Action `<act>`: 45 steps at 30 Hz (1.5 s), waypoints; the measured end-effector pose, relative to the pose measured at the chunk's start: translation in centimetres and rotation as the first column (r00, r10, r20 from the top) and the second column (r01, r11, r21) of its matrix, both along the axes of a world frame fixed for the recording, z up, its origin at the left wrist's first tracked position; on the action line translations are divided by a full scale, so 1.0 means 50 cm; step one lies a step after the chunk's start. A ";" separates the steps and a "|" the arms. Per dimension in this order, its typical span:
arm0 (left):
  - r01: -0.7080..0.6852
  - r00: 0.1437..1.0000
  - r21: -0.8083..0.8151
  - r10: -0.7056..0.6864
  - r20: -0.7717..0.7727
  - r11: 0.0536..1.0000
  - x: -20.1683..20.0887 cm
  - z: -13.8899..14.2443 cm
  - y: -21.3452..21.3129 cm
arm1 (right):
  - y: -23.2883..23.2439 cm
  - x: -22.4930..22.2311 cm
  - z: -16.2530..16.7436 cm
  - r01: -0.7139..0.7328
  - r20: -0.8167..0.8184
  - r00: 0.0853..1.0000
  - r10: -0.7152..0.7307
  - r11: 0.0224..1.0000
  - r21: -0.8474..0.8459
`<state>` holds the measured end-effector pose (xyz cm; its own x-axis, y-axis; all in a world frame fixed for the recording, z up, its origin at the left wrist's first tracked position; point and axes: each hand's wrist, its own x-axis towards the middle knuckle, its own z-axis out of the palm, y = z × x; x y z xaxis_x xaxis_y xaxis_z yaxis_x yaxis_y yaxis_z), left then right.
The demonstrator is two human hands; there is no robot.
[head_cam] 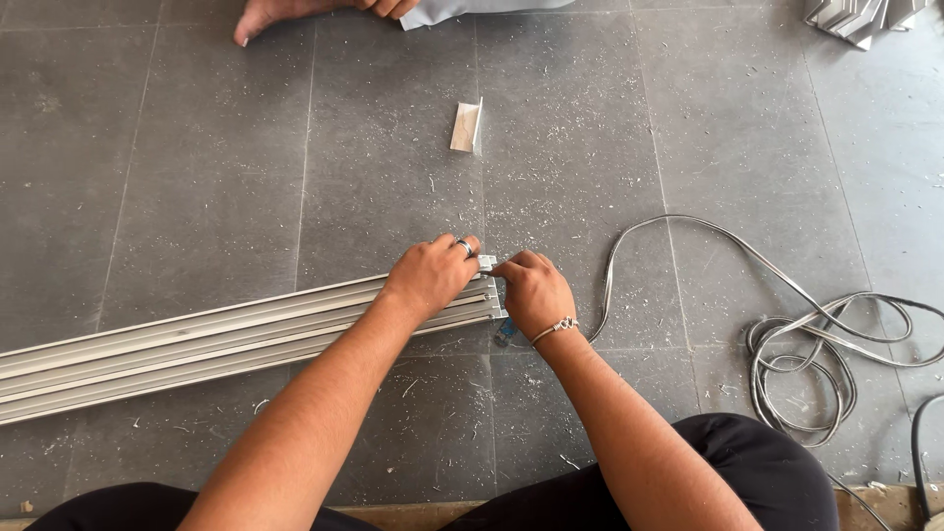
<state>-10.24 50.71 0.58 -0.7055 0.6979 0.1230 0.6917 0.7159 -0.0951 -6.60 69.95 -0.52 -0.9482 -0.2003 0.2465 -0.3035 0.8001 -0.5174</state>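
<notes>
A long ribbed aluminium profile [197,339] lies on the grey tiled floor, running from the left edge to the middle. My left hand [430,276], a ring on one finger, rests palm down on its right end. My right hand [534,292], with a bracelet at the wrist, is closed at the profile's end face, fingers pinched against it. A small blue thing [505,330] shows just under that hand; what it is I cannot tell.
A short piece of aluminium angle [466,126] lies farther out on the floor. A grey cable [787,334] loops in coils at the right. Another person's bare foot [261,15] is at the top edge. Metal offcuts [860,18] sit top right. Shavings litter the tiles.
</notes>
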 end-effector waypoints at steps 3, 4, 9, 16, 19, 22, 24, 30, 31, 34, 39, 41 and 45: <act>-0.037 0.998 -0.007 0.038 0.045 0.999 0.002 0.002 0.001 | -0.001 0.003 0.011 0.026 0.036 0.999 -0.026 1.000 0.009; -0.043 0.997 -0.008 0.043 0.060 0.999 0.003 0.002 0.001 | -0.002 0.004 0.016 0.048 0.085 0.995 -0.048 0.999 0.010; -0.081 0.990 0.005 0.079 0.118 0.997 0.002 0.006 0.003 | -0.013 0.009 0.049 0.057 0.237 0.967 -0.093 0.987 0.153; -0.150 0.966 0.004 0.145 0.214 0.989 0.008 0.014 0.010 | -0.040 0.010 0.063 0.032 0.288 0.952 -0.103 0.970 0.240; -0.156 0.966 0.003 0.152 0.209 0.988 0.012 0.015 0.005 | -0.048 0.014 0.051 0.043 0.152 0.984 -0.092 0.954 0.297; -0.152 0.972 -0.003 0.150 0.182 0.988 0.019 0.003 -0.011 | -0.050 0.016 0.038 0.054 0.065 0.995 -0.075 0.960 0.275; -0.176 0.966 0.015 0.169 0.197 0.984 0.030 -0.008 -0.044 | -0.049 0.016 0.033 0.057 0.054 0.996 -0.073 0.963 0.262; -0.443 0.859 -0.037 0.436 0.268 0.896 0.092 -0.011 -0.253 | -0.050 0.027 0.034 0.044 0.069 0.995 -0.068 0.953 0.299; -0.521 0.793 -0.108 0.527 0.304 0.846 0.107 0.000 -0.298 | -0.052 0.029 0.036 0.044 0.082 0.994 -0.072 0.950 0.309; -0.505 0.847 -0.151 0.522 0.100 0.850 0.159 0.030 -0.401 | -0.060 0.038 0.040 0.038 0.097 0.992 -0.077 0.936 0.349; -0.639 0.739 -0.321 0.674 -0.003 0.699 0.195 0.035 -0.425 | -0.060 0.042 0.046 -0.026 0.194 0.980 -0.055 0.920 0.392; -0.711 0.680 -0.188 0.730 0.063 0.678 0.203 0.033 -0.416 | -0.049 0.045 0.052 -0.087 0.274 0.961 -0.032 0.906 0.414; -0.867 0.486 0.065 0.810 0.328 0.494 0.209 0.046 -0.406 | -0.006 0.057 0.079 -0.030 0.330 0.933 -0.146 0.879 0.475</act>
<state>0.21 30.41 2.90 -0.9615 -0.2658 -0.0702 -0.2744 0.9440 0.1832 -3.77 69.64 3.42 -0.9670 -0.1492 -0.2067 -0.1212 0.9824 -0.1422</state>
